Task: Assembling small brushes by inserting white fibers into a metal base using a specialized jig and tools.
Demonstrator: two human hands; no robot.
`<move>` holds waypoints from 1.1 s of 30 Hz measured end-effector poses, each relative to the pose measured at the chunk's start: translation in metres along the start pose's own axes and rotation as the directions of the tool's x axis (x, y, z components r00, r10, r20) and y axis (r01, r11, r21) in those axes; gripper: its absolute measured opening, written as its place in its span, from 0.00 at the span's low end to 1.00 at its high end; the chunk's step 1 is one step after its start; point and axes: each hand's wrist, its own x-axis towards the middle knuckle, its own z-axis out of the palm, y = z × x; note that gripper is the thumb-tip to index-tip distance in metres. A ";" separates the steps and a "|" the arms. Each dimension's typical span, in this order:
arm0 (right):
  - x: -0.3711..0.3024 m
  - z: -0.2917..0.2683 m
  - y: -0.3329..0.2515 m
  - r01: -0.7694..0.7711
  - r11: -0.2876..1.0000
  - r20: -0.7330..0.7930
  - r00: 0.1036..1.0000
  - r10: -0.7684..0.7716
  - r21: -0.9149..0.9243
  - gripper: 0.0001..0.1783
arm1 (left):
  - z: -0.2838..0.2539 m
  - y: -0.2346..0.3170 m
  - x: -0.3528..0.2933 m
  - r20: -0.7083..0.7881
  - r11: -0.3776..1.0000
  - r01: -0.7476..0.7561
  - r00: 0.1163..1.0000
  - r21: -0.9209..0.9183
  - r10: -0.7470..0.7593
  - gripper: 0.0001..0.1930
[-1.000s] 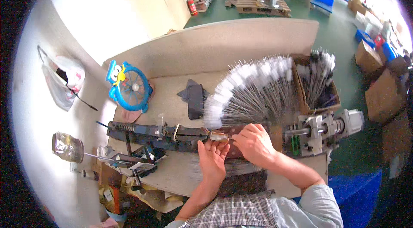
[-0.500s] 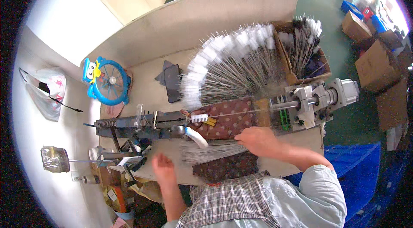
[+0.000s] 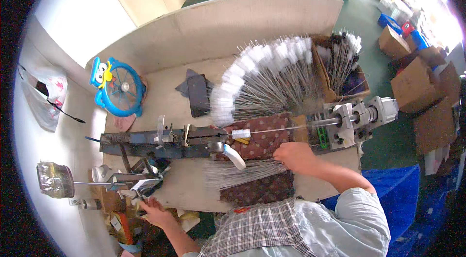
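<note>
My left hand [image 3: 158,213] is beside the lower end of the machine's lever [image 3: 140,195], fingers apart; whether they touch it is hard to make out. With closed fingers, my right hand [image 3: 294,157] pinches the right ends of a bundle of thin metal wires [image 3: 238,172] lying along the bench's near side. Above them, a white-bristled brush [image 3: 241,133] on a wire stem stretches between the long dark clamp bar [image 3: 141,144] and the metal spindle [image 3: 325,122] on the right. A white curved handle [image 3: 235,157] angles down from the bar's end.
Many finished white brushes [image 3: 262,63] fan out behind the machine, beside a cardboard box [image 3: 326,70] of more brushes. A dark phone [image 3: 197,94] and a blue toy-like fan [image 3: 121,87] stand to the left. Brown dotted cloth [image 3: 262,189] lies at the near edge; a blue bin [image 3: 393,203] is at right.
My left hand has moved left and down to the lever. My right hand stays at the wire ends. The whole view has shifted slightly.
</note>
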 end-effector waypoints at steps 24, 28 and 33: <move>-0.046 -0.019 0.016 -0.262 0.964 0.025 0.964 0.263 -0.037 0.12 | 0.172 0.095 -0.196 0.899 0.291 0.928 -0.092 0.234 -0.428 0.24; -0.051 -0.049 0.007 -0.316 0.926 0.057 0.941 0.334 -0.208 0.09 | 0.144 0.073 -0.206 0.829 0.694 0.695 0.266 0.190 -0.493 0.22; -0.107 -0.128 0.026 -0.385 0.917 -0.253 0.902 0.350 -0.106 0.09 | 0.161 0.074 -0.230 0.819 0.745 0.369 -0.094 0.556 -0.566 0.13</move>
